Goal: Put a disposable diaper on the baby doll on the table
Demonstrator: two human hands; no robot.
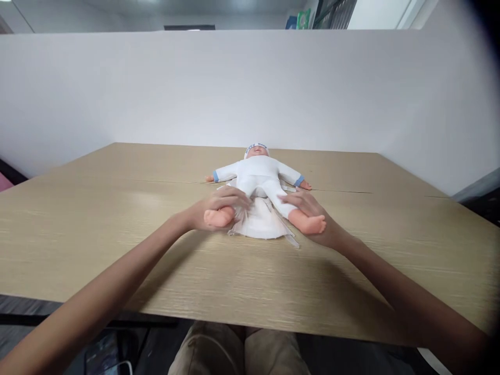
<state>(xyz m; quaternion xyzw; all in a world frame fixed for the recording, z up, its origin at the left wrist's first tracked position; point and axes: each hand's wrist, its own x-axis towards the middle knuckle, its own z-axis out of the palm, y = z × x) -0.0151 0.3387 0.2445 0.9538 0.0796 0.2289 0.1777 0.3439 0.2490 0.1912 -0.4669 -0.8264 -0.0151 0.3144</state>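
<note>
A baby doll [258,167] in a white suit with blue cuffs lies on its back on the table, head away from me, arms spread. Under its bottom and between its parted legs is a spread white diaper [261,221], its front flap towards me. My left hand [224,200] is closed around the doll's leg on the left, the bare foot showing in front of my palm. Around the other leg, near the ankle, my right hand [310,211] is closed, its fingers reaching over the white trouser. Some fingers are slightly blurred.
The wooden table [156,265] has thin seams across its far part. A white partition wall [250,88] stands behind it and along the sides. My knees are below the front edge, with a dark object and a white cable [125,364] at lower left.
</note>
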